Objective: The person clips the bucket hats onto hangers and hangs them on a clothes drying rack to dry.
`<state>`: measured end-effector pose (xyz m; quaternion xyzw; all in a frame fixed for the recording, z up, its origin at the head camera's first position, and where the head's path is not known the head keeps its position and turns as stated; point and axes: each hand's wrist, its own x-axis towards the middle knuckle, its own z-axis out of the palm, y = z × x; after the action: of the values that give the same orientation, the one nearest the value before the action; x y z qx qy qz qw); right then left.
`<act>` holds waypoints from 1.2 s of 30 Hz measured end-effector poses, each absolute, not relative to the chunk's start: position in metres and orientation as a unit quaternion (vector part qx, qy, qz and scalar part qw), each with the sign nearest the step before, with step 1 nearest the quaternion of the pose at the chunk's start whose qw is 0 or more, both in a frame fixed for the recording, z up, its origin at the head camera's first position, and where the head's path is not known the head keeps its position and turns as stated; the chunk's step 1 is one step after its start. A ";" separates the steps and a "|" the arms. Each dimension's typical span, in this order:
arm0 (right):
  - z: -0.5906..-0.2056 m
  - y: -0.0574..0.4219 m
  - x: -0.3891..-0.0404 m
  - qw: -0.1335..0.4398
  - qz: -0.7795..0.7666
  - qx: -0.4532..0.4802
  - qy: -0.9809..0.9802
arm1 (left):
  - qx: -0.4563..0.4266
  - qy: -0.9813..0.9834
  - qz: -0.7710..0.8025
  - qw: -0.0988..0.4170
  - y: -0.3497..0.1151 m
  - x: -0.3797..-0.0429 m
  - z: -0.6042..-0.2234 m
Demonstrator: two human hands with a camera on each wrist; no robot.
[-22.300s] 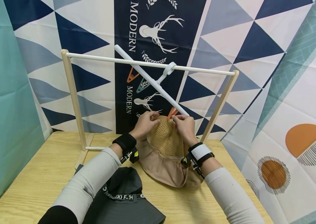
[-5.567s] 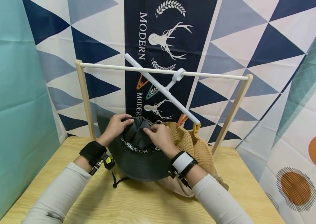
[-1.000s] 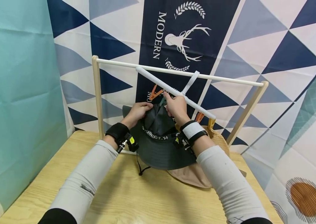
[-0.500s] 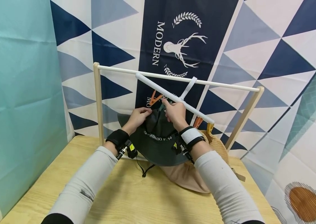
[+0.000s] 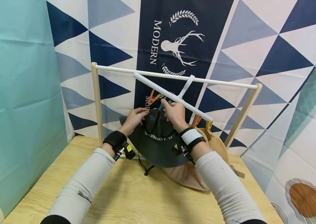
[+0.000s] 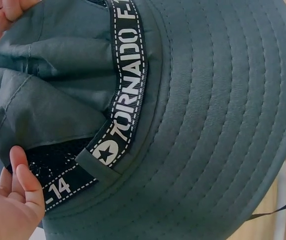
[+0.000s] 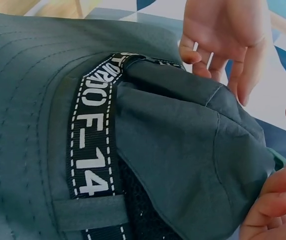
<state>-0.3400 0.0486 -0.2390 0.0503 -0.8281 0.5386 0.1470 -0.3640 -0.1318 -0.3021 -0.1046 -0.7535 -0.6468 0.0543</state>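
A dark grey bucket hat with a lettered band hangs in front of me, its crown folded and pointing up. My left hand pinches the left edge of the crown; its fingers lie against the fabric. My right hand is at the top of the crown with curled fingers, holding a green clip that meets the crown's tip and is mostly hidden. An orange clip hangs just left of it. The white hanger slants above both hands.
The hanger hooks over the white rail of a wooden-post rack. A straw hat with a pink brim hangs at right behind the grey hat, under an orange clip and a yellow clip. A wooden table lies below.
Earlier the hands worked on the straw hat, then lifted the grey hat, which lay on the table. The right hand has since moved up to the green clip. The last second shows only slight shifts.
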 end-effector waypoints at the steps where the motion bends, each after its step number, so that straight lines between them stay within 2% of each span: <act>1: -0.239 0.049 -0.340 0.146 0.539 0.053 -0.828 | -0.106 -0.749 -0.651 0.054 -0.132 -0.364 -0.303; 15: -0.247 0.067 -0.336 0.140 0.490 0.103 -0.854 | -0.115 -0.734 -0.668 0.050 -0.137 -0.360 -0.305; 22: -0.253 0.076 -0.331 0.135 0.497 0.094 -0.852 | -0.109 -0.737 -0.665 0.051 -0.133 -0.360 -0.307; 36: -0.266 0.091 -0.322 0.154 0.531 0.100 -0.827 | -0.148 -0.752 -0.637 0.088 -0.126 -0.347 -0.316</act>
<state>-0.3218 0.0910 -0.2661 0.1001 -0.8275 0.5307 0.1536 -0.3472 -0.1258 -0.3156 -0.1481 -0.7517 -0.6366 0.0880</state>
